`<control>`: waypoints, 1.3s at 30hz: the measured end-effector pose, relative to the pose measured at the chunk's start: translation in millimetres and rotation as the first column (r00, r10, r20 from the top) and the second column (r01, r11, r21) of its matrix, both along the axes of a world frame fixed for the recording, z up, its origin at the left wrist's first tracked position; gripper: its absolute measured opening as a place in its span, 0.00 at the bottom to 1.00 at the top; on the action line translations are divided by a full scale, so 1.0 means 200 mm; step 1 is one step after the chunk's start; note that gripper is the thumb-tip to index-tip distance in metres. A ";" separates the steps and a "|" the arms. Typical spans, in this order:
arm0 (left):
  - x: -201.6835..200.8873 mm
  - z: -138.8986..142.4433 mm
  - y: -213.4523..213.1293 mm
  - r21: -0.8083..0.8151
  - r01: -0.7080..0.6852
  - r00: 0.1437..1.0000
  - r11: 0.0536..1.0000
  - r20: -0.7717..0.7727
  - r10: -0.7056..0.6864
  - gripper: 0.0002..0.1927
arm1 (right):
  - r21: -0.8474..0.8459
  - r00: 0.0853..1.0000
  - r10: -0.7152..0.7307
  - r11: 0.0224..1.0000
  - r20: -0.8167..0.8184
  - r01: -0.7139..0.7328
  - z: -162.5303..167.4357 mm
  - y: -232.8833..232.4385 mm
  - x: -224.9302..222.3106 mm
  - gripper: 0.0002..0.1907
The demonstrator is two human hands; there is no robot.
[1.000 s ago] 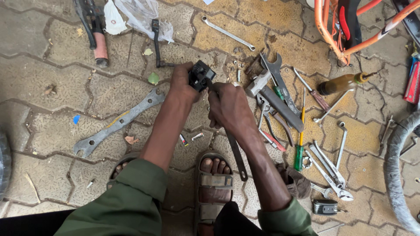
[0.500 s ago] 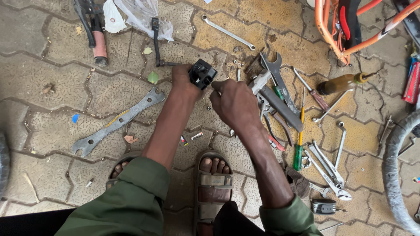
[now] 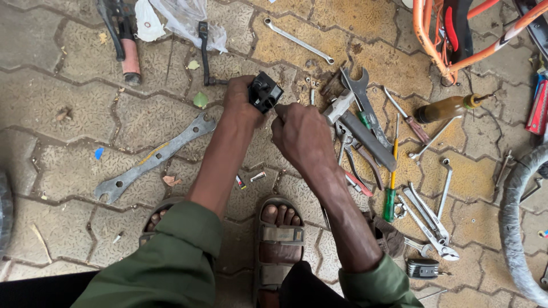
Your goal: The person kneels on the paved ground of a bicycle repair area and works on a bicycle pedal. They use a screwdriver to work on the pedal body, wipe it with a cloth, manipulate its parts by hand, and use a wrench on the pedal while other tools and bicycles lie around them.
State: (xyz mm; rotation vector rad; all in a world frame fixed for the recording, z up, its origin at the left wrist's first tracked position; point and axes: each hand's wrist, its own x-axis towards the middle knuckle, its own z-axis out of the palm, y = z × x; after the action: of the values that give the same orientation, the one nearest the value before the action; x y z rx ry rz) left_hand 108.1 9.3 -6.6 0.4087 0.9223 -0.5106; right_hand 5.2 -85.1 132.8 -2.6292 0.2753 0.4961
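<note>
Head view: the left hand (image 3: 242,102) grips a small black part (image 3: 264,91) above the paving (image 3: 68,97) while the right hand (image 3: 302,134) pinches at its edge, apparently fitting it; spanners (image 3: 365,122) lie just beside.

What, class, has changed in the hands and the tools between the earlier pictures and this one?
Almost nothing. The left hand keeps its hold on the small black part, and the right hand stays against it at the same spot. The long flat wrench, the pile of spanners and the green-handled screwdriver lie where they were.
</note>
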 end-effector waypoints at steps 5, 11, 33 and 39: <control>0.01 0.01 -0.02 0.010 -0.023 0.999 1.000 -0.029 0.023 0.05 | -0.003 0.994 0.031 1.000 0.103 -0.031 0.00 0.00 0.00 0.12; -0.03 0.03 -0.03 0.110 -0.118 0.991 0.987 -0.052 0.125 0.10 | 0.005 0.999 0.013 1.000 0.031 -0.013 -0.04 0.00 0.01 0.11; 0.06 0.01 0.04 0.053 -0.118 0.989 0.992 0.092 0.113 0.08 | 0.369 0.988 -0.063 0.929 0.140 0.007 -0.02 -0.11 -0.12 0.17; 0.18 0.07 0.16 0.025 -0.017 0.997 1.000 0.081 0.015 0.10 | 0.105 0.998 -0.016 0.994 0.053 0.010 -0.28 -0.37 -0.22 0.12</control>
State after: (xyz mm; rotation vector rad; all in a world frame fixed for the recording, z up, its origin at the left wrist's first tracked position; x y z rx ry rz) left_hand 143.7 40.6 7.9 0.4423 0.8545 -0.4648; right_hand -39.2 -159.9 75.9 -2.5328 0.2424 0.4225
